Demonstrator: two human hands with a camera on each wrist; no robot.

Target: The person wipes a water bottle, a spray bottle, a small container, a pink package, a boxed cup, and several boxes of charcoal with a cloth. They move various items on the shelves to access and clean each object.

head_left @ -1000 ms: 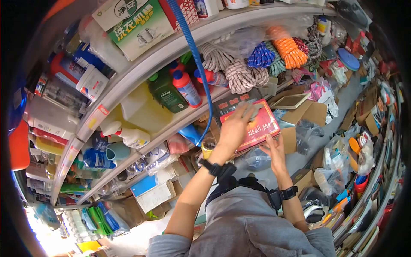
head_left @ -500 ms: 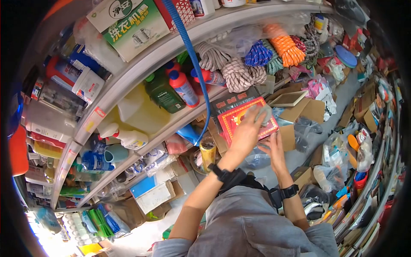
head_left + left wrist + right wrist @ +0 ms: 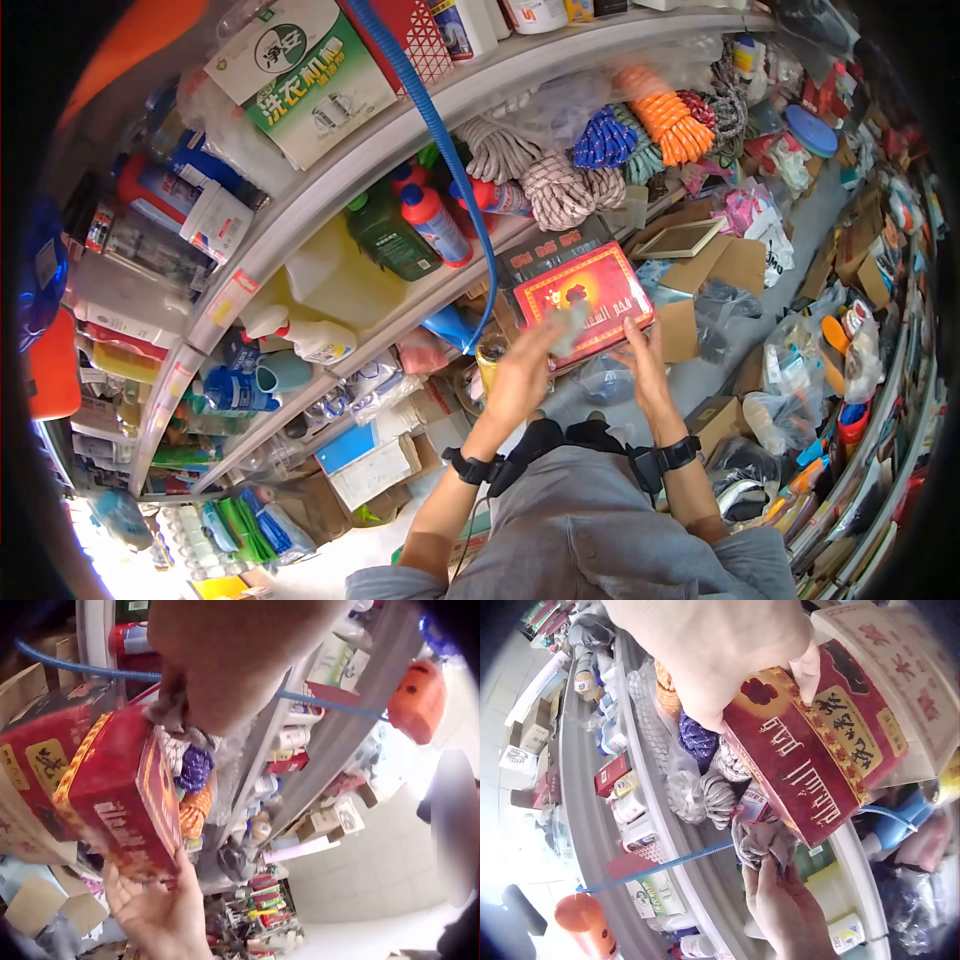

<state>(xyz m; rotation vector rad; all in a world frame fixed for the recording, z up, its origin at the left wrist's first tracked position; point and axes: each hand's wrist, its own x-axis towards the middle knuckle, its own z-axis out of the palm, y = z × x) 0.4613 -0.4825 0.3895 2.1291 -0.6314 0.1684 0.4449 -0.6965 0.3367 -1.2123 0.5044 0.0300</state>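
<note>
My left hand (image 3: 520, 378) pinches a crumpled grey cloth (image 3: 761, 841) between thumb and fingers. In the head view the cloth is blurred and overlaps the near left part of a red box (image 3: 608, 272). The box has a yellow patterned border, a dark emblem and white Arabic lettering; Chinese characters show on its side in the right wrist view. My right hand (image 3: 652, 378) grips the box's right end, thumb on one face and fingers on another. The box is tilted, right by a carton (image 3: 900, 667) with red characters.
Shelves on the left hold bottles (image 3: 437, 228), a spray bottle (image 3: 318, 338) and a green-white box (image 3: 320, 85). Rope bundles (image 3: 670, 120) lie beyond the red box. A blue hose (image 3: 455, 150) hangs in front of the shelves. Cardboard boxes (image 3: 725, 258) and plastic bags crowd the floor at right.
My left hand with the cloth has moved across the red box's face, first slightly right, then back left and down toward its near edge. My right hand keeps its hold on the box.
</note>
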